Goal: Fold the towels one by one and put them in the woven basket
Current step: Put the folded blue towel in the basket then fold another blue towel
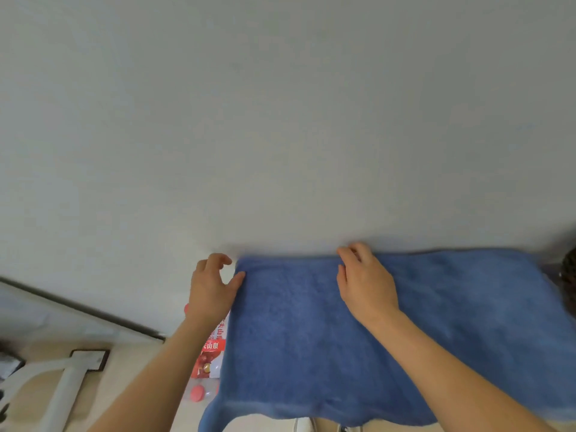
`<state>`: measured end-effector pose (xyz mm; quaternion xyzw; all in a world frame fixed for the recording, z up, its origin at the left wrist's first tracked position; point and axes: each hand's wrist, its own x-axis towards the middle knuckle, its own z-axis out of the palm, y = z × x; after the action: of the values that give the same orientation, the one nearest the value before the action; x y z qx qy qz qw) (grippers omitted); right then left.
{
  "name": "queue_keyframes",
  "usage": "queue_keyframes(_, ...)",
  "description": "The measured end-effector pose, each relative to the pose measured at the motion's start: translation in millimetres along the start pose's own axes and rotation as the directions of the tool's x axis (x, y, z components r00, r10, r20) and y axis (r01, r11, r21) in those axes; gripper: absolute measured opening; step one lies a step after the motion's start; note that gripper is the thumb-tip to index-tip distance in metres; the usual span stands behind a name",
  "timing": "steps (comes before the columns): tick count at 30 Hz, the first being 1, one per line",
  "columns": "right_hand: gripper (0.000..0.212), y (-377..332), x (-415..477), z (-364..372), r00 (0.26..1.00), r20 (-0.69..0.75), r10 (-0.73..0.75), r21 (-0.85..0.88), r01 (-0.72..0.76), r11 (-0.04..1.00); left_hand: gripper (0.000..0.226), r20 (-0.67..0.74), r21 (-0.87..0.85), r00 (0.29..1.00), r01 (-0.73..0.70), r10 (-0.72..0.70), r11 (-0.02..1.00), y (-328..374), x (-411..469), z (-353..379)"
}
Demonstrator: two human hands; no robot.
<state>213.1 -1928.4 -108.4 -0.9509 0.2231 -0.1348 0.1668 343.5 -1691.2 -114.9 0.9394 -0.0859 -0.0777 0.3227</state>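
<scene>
A blue towel (452,322) lies spread out flat, its far edge along the pale wall and its near edge drooping toward me. My left hand (208,288) is at the towel's far left corner. Its thumb tip touches the corner, and its fingers curl loosely above with a gap to the thumb. My right hand (364,282) rests on the towel near the middle of the far edge, fingers curled over that edge and gripping it. A dark woven shape, perhaps the basket (568,275), shows at the far right edge, mostly cut off.
A shrink-wrapped pack of water bottles (210,363) with red labels and caps stands on the floor left of the towel, partly behind my left forearm. A white frame (62,391) lies on the floor at lower left. A plain wall (280,120) fills the upper view.
</scene>
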Motion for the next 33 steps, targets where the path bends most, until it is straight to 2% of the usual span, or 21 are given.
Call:
queue_keyframes(3, 0.037, -23.2, -17.2, 10.6, 0.985, 0.061, -0.158, -0.058, 0.162, 0.985, 0.032, 0.055, -0.063, 0.986, 0.164, -0.16, 0.985, -7.1, -7.6, 4.0)
queue_keyframes(6, 0.053, -57.1, -38.2, 27.2, 0.939, 0.221, -0.264, -0.077, 0.287, 0.955, 0.029, 0.149, -0.161, 0.965, 0.241, -0.218, 0.957, -8.0, -6.7, 4.2)
queue_keyframes(10, 0.058, -86.9, -50.8, 36.3, 0.911, 0.353, -0.211, -0.096, 0.26, 0.961, 0.024, 0.24, -0.336, 0.942, 0.308, -0.235, 0.89, -5.2, 0.1, -0.9)
queue_keyframes(13, 0.048, -93.4, -50.9, 39.5, 0.929, 0.314, -0.198, -0.137, 0.25, 0.958, 0.026, 0.325, -0.374, 0.911, 0.37, -0.254, 0.85, -12.6, 8.9, -4.0)
queue_keyframes(15, 0.052, -101.1, -50.1, 40.4, 0.936, 0.309, -0.169, -0.161, 0.227, 0.961, 0.035, 0.436, -0.386, 0.861, 0.442, -0.262, 0.81, -22.3, 12.8, -5.7)
queue_keyframes(18, 0.057, -119.5, -49.6, 39.9, 0.949, 0.312, -0.04, -0.208, 0.109, 0.972, 0.039, 0.518, -0.398, 0.813, 0.505, -0.267, 0.766, -35.2, 18.6, -9.6)
queue_keyframes(20, 0.06, -133.1, -48.4, 40.2, 0.958, 0.285, 0.043, -0.242, 0.029, 0.97, 0.03, 0.49, -0.471, 0.841, 0.479, -0.232, 0.74, -35.8, 18.9, -16.0)
queue_keyframes(22, 0.062, -147.0, -48.0, 37.4, 0.961, 0.264, 0.084, -0.231, -0.021, 0.973, 0.021, 0.438, -0.558, 0.889, 0.386, -0.134, 0.734, -29.8, 16.9, -26.2)
queue_keyframes(24, 0.064, -160.4, -51.5, 38.4, 0.953, 0.285, 0.103, -0.094, -0.079, 0.992, 0.018, 0.419, -0.589, 0.908, 0.278, -0.007, 0.759, -21.3, 14.4, -40.4)
queue_keyframes(26, 0.066, -180.2, -55.2, 35.1, 0.936, 0.326, 0.131, 0.13, -0.182, 0.975, 0.015, 0.443, -0.599, 0.892, 0.221, 0.088, 0.77, -13.6, 15.2, -55.2)
queue_keyframes(28, 0.061, -202.4, -59.2, 34.0, 0.938, 0.308, 0.161, 0.275, -0.249, 0.929, 0.019, 0.507, -0.595, 0.848, 0.217, 0.152, 0.774, -5.6, 15.9, -68.6)
queue_keyframes(30, 0.046, -215.8, -61.9, 35.7, 0.944, 0.241, 0.227, 0.312, -0.296, 0.903, 0.03, 0.553, -0.559, 0.801, 0.152, 0.231, 0.815, 1.2, 16.7, -79.3)
queue_keyframes(33, 0.023, -215.0, -62.4, 30.8, 0.931, 0.116, 0.346, 0.307, -0.365, 0.879, 0.042, 0.539, -0.458, 0.76, -0.097, 0.363, 0.884, 14.4, 18.6, -90.4)
